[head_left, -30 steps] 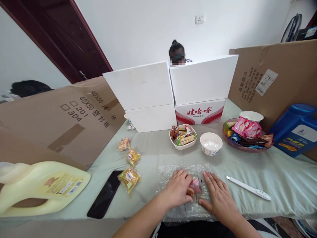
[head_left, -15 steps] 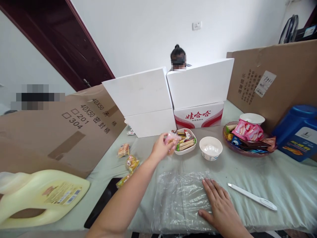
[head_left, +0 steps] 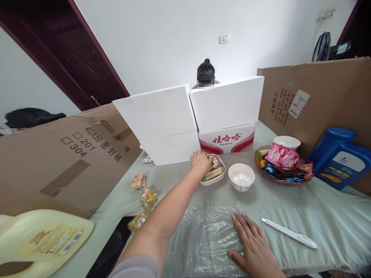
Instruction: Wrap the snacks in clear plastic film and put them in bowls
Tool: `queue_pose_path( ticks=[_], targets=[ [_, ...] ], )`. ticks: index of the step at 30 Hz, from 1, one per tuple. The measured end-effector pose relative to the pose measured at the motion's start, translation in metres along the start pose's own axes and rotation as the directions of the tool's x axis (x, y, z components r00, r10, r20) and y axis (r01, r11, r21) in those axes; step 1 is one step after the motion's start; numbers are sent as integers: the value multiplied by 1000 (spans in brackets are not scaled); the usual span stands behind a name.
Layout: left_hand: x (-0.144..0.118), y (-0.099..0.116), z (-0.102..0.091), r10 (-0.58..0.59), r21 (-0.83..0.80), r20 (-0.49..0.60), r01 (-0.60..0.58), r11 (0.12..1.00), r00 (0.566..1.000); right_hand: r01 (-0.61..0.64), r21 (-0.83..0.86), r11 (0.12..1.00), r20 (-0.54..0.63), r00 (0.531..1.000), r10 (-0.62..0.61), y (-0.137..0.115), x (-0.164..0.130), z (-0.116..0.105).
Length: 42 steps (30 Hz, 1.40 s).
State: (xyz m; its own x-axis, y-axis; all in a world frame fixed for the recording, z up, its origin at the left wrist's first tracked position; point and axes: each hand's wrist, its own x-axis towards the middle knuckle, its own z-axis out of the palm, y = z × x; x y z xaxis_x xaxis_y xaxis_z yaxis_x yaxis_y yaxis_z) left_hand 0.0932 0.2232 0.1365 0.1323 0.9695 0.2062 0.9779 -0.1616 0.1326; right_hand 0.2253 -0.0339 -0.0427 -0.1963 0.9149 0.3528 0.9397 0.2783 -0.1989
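My left hand point(head_left: 201, 161) reaches over the left side of a white oval dish point(head_left: 213, 180), its fingers curled downward. Whatever is in its grip is hidden by the hand. The dish holds a bundle of thin biscuit sticks point(head_left: 213, 173) and several wrapped snacks. My right hand point(head_left: 255, 243) lies flat with its fingers spread, partly on a clear plastic sheet or bag point(head_left: 203, 239). Just right of the dish stands a white bowl point(head_left: 241, 178). A white utility knife point(head_left: 290, 232) lies to the right of my right hand.
Wrapped snacks point(head_left: 148, 198) lie left of my forearm, near a black tablet point(head_left: 111, 247) and yellow jug point(head_left: 49, 239). At right are a snack-filled bowl point(head_left: 290, 181) and blue bottle point(head_left: 336, 158). White boxes point(head_left: 228, 104) and cardboard point(head_left: 72, 154) border the table; people sit behind.
My left hand, carrying a pink wrapped snack earlier, has moved forward onto the oval dish, and the snack is now hidden. My right hand stays flat on the sheet. The view has shifted slightly.
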Motion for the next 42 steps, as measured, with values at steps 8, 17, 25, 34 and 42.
queue_pose_path(
  ticks=[8, 17, 25, 34, 42],
  targets=[
    [-183, -26, 26, 735, -333, 158, -666, 668, 659, -9, -23, 1000, 11, 1000, 9, -3, 1, -1],
    [-206, -85, 49, 292, -18, 205, -294, 955, 934, 23, 30, 999, 196, 980, -29, -12, 11, -47],
    [-188, -94, 64, 465, -153, 224, -440, 885, 857, -2, -48, 999, 274, 961, 15, -11, 76, -50],
    [-208, -138, 42, 454, -302, -84, -457, 837, 887, 76, 16, 997, 194, 978, -78, 19, 50, -61],
    [-294, -185, 32, 731, -386, 122, -647, 658, 671, 349, 221, 911, 297, 865, -404, 25, -38, -65]
  ],
)
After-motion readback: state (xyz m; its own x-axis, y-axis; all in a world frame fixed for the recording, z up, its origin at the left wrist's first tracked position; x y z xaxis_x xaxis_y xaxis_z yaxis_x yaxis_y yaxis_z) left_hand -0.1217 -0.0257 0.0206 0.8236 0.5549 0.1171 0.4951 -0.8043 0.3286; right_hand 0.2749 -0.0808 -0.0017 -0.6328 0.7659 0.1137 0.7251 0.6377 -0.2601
